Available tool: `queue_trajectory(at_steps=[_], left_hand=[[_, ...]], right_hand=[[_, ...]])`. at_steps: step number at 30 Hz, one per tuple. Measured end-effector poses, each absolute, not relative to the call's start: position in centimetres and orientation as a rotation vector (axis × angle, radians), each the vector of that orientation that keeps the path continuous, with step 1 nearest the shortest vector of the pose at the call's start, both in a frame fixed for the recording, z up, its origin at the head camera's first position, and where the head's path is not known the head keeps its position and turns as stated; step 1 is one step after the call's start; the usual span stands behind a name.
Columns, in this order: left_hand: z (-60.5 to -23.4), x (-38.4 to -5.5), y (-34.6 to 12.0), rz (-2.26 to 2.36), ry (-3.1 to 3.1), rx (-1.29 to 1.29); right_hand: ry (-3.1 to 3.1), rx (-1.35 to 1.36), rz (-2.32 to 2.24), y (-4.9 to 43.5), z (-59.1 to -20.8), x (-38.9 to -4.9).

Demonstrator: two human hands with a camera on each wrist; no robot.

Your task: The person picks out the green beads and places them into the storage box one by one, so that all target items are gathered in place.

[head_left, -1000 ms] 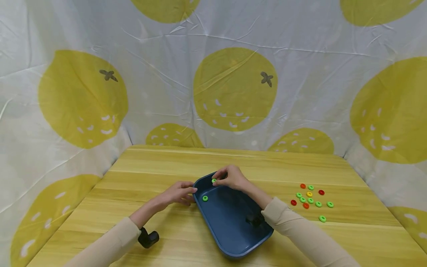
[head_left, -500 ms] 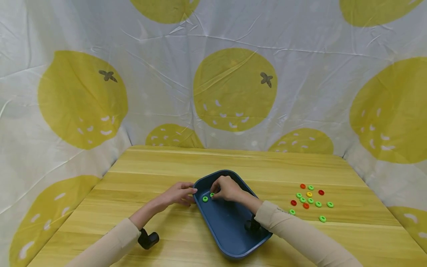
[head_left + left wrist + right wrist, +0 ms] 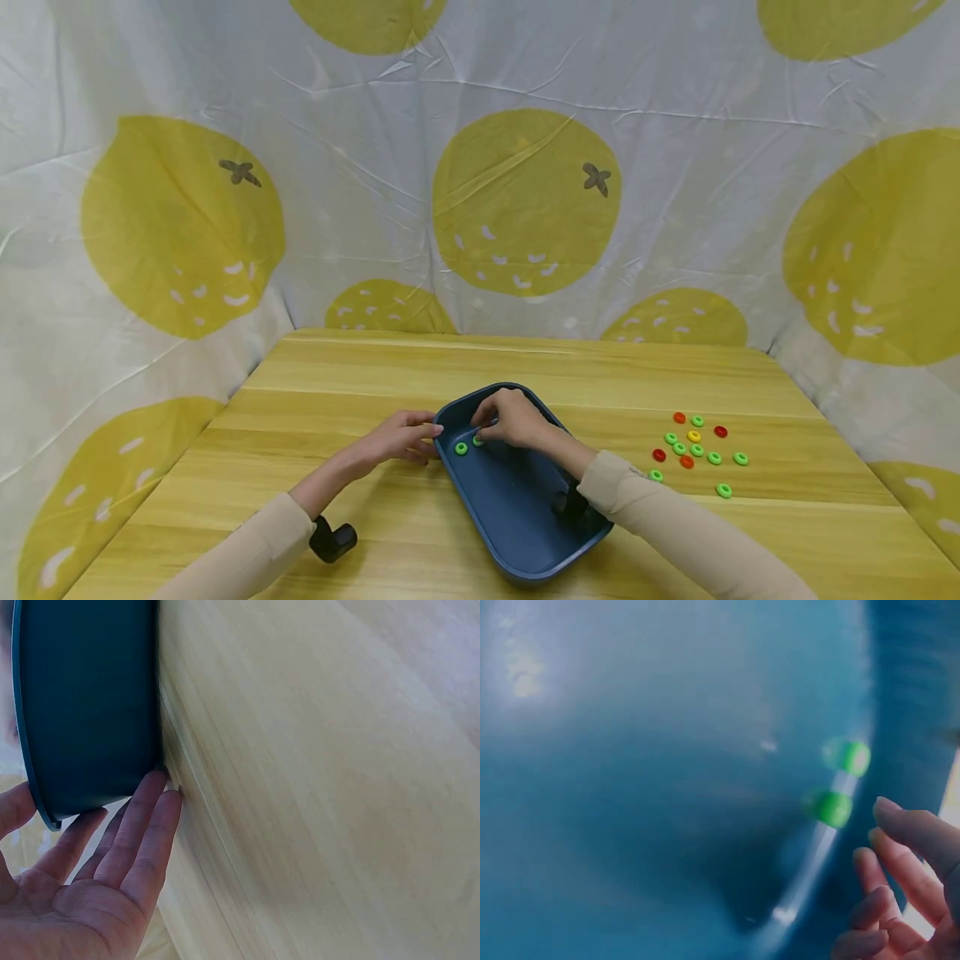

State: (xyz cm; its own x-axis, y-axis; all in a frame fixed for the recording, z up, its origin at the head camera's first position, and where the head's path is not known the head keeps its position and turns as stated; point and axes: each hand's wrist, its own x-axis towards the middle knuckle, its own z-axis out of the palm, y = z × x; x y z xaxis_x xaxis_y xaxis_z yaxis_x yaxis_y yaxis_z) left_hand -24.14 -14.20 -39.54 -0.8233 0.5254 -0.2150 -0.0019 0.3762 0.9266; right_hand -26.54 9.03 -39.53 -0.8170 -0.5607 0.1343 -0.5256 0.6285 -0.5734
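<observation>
While apparently depositing bright-green, plastic-looking rings [image 3: 461, 449] inside the dark-blue, round-cornered tray [image 3: 517, 508], touch its end with straight-fingered left hand [image 3: 397, 437], poise right hand [image 3: 513, 421], fingers released, beside them, then presumably lift clear.

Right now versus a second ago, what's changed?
Right hand moved down, set its green plastic-looking ring in the navy rectangular tray beside another green ring, and let go. Left hand stayed at the tray's edge; tray and scattered coloured rings stayed put.

Beige sleeves [image 3: 247, 543], black stubby wrist cameras [image 3: 332, 540] (right camera [image 3: 573, 505] shadowed, seemingly alike)
</observation>
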Motion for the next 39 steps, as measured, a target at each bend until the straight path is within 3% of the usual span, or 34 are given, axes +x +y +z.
queue_trajectory(at_steps=[14,24,39], left_hand=[[-39.7,-24.3,-14.2,1.458,2.164,0.437],[-39.8,-24.4,-14.3,1.464,2.162,0.433],[-39.5,-24.1,-14.3,1.468,2.157,0.448]], right_hand=[[2.5,-0.608,-1.529,11.8,-35.9,-27.5],[2.513,-0.571,-1.548,15.3,-34.6,-26.8],[2.677,-0.364,-1.384,25.1,-35.9,-24.6]])
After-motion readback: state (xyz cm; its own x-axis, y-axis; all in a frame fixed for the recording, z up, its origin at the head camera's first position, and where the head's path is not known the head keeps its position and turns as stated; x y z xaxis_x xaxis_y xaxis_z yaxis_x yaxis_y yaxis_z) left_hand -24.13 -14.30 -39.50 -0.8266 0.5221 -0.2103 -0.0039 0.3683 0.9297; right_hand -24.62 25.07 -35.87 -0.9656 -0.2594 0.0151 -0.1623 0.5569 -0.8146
